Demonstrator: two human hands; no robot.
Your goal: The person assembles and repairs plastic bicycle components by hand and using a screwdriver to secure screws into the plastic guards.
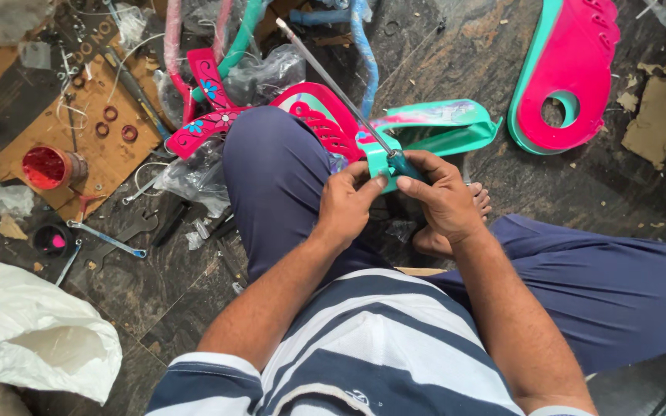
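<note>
Pinching a small teal plastic bracket [377, 156] over my knee, my left hand [346, 205] is steadying it while my right hand [442, 196] is gripping a teal-handled long-shaft screwdriver [348, 100]; I'm judging the tip could slip into my fingers.

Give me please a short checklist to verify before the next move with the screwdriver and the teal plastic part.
1. Right hand grips the screwdriver at its handle: ok.
2. Left hand steadies the teal plastic part: ok.
3. Screwdriver tip seated in a screw: cannot tell, the fingers hide it.
4. Shaft free of other things: ok, it points up and away over the floor.
5. Bare foot away from the work: not ok, it lies just beside the hands.
6. Wrenches near: ok, on the floor at the left.
</note>
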